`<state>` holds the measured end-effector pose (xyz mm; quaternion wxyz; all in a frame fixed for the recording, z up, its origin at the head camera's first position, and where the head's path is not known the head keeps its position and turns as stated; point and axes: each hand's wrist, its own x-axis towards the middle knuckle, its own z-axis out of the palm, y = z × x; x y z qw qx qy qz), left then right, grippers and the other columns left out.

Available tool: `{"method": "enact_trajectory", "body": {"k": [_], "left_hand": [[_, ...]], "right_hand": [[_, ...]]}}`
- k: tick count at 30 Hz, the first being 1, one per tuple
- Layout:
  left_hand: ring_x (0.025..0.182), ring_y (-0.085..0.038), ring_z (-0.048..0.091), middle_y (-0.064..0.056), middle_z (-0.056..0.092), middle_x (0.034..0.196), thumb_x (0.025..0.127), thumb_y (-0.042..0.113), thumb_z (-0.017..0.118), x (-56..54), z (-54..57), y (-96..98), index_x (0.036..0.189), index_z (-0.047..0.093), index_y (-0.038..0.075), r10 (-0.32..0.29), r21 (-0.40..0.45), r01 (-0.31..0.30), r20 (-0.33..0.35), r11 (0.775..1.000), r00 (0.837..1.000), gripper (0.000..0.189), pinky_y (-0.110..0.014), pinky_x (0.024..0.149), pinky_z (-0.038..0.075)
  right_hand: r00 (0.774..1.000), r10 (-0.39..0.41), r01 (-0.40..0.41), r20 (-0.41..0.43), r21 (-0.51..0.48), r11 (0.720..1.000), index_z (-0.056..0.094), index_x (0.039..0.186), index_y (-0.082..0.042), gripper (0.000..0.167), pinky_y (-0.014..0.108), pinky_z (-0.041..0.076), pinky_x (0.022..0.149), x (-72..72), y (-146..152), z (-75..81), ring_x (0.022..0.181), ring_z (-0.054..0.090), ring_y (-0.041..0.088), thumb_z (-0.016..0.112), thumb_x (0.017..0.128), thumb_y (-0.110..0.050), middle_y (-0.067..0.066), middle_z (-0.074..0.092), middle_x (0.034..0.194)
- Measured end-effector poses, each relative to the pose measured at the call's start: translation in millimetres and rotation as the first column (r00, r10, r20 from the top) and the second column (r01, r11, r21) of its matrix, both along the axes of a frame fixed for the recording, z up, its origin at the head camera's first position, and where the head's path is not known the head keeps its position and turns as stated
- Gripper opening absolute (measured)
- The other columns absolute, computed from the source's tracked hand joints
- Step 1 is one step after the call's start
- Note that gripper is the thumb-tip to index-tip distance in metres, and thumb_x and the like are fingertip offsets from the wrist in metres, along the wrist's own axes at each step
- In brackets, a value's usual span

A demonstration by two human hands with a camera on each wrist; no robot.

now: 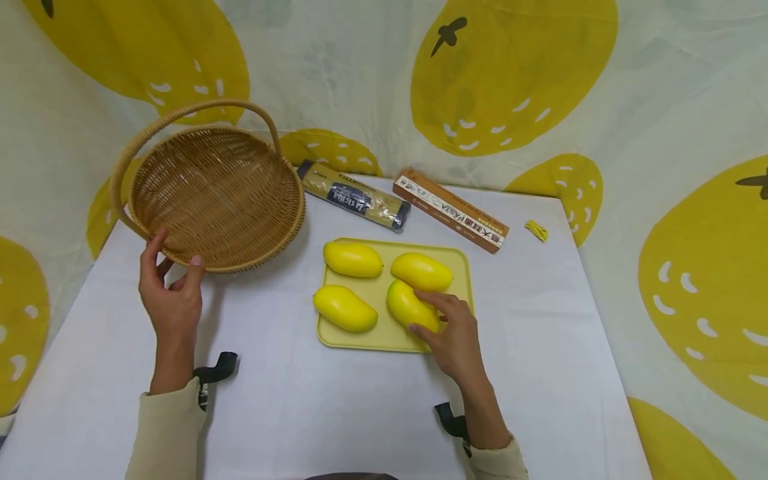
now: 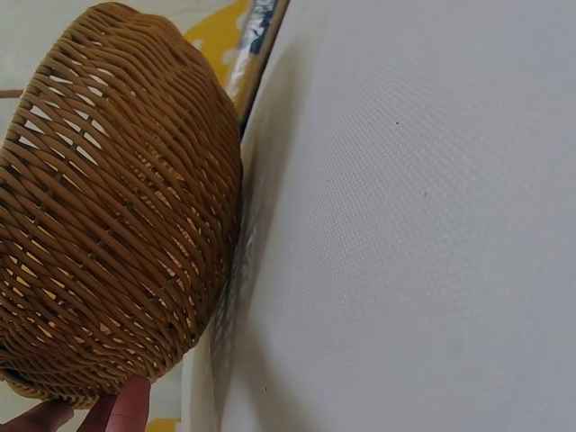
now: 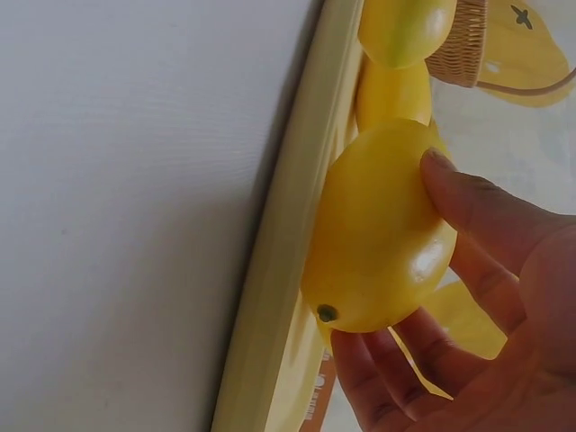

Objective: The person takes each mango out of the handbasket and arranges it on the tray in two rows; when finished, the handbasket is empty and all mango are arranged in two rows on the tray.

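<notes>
My left hand [image 1: 174, 293] grips the near rim of a round wicker basket [image 1: 216, 193] with a tall arched handle. In the left wrist view, fingertips show at the lower edge of the woven basket [image 2: 117, 207]. On a pale yellow tray [image 1: 393, 340] lie several yellow mangoes. My right hand [image 1: 453, 333] holds the near-right mango [image 1: 411, 307], thumb on one side and fingers on the other. The right wrist view shows this mango [image 3: 378, 225] with its dark stem end, between the thumb and fingers of the right hand [image 3: 504, 279].
Behind the tray lie a pack of spaghetti [image 1: 354, 197] and a brown pasta box [image 1: 450, 210]. A small yellow item [image 1: 537, 231] rests at the table's back right. Fruit-patterned cloth [image 1: 342, 67] hangs behind the white table [image 1: 270, 400].
</notes>
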<state>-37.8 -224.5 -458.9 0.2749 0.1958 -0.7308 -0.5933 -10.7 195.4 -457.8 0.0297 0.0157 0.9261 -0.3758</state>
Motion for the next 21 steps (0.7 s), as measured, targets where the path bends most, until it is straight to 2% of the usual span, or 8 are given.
{"method": "enact_trajectory", "body": {"k": [9, 13, 17, 21], "left_hand": [[0.137, -0.027, 0.053, 0.002, 0.045, 0.166, 0.1, 0.009, 0.068, -1.7, 2.0, 1.6, 0.156, 0.051, 0.028, -0.012, 0.001, 0.012, -0.005, 1.0, 1.0, 0.062, -0.013, 0.089, 0.053], [0.139, -0.027, 0.051, 0.002, 0.043, 0.167, 0.101, 0.009, 0.067, -3.7, 3.4, 2.8, 0.158, 0.049, 0.026, -0.012, 0.005, 0.012, -0.002, 1.0, 1.0, 0.062, -0.017, 0.095, 0.052], [0.144, -0.028, 0.048, 0.003, 0.039, 0.17, 0.103, 0.013, 0.064, -5.7, 0.8, 2.9, 0.16, 0.045, 0.026, -0.005, -0.02, 0.006, 0.027, 1.0, 1.0, 0.062, -0.024, 0.103, 0.05], [0.151, -0.025, 0.044, 0.004, 0.035, 0.172, 0.105, 0.017, 0.061, -4.9, -3.7, 2.1, 0.162, 0.042, 0.025, 0.016, -0.079, -0.014, 0.024, 0.997, 1.0, 0.061, -0.029, 0.109, 0.046]], "right_hand": [[1.0, -0.012, 0.012, -0.011, 0.043, 0.999, 0.072, 0.14, -0.027, 0.061, 0.042, 0.05, 0.098, -0.4, -3.1, -0.4, 0.12, 0.055, 0.027, 0.092, 0.083, -0.018, 0.005, 0.067, 0.14], [1.0, -0.02, 0.021, -0.015, 0.048, 0.999, 0.073, 0.139, -0.025, 0.061, 0.046, 0.046, 0.101, -0.7, -3.6, -0.2, 0.123, 0.055, 0.029, 0.094, 0.081, -0.021, 0.006, 0.067, 0.14], [0.998, -0.058, 0.059, -0.012, 0.024, 0.998, 0.073, 0.137, -0.026, 0.061, 0.051, 0.046, 0.106, 0.6, -1.9, 2.0, 0.125, 0.055, 0.03, 0.094, 0.081, -0.025, 0.005, 0.067, 0.14], [0.994, -0.075, 0.074, -0.074, -0.022, 0.997, 0.073, 0.137, -0.026, 0.059, 0.052, 0.051, 0.101, 0.1, 2.5, 4.5, 0.123, 0.056, 0.03, 0.094, 0.082, -0.028, 0.003, 0.069, 0.137]]}}
